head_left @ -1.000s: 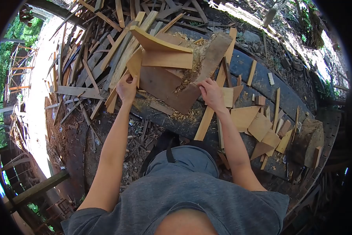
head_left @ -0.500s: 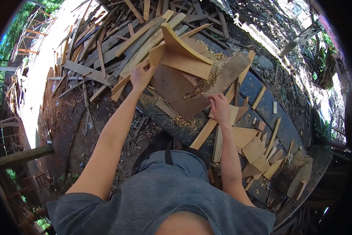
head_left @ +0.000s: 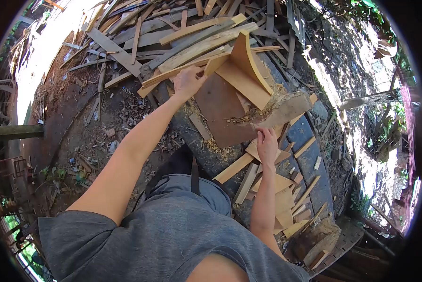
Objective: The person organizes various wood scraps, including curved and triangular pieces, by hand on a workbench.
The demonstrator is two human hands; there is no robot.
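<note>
My left hand (head_left: 188,83) is closed on the near end of an angled wooden piece (head_left: 246,86) made of joined light-coloured boards, one standing upright with a curved edge. Under it lies a flat brown board (head_left: 218,110) with wood chips on it. My right hand (head_left: 267,145) is at the right edge of this brown board, its thumb and fingertips pinched together. Whatever those fingertips hold is too small to make out. Just below my right hand are loose wood offcuts (head_left: 277,183).
A large heap of wooden strips (head_left: 173,40) lies beyond my left hand. The dark work surface (head_left: 309,157) bears scattered sticks and shavings. A wood block (head_left: 321,239) stands at the lower right. Debris covers the ground (head_left: 112,127) at left.
The camera view has turned, so the boards and heap appear shifted to the right and rotated. Both hands keep about the same places on the boards.
</note>
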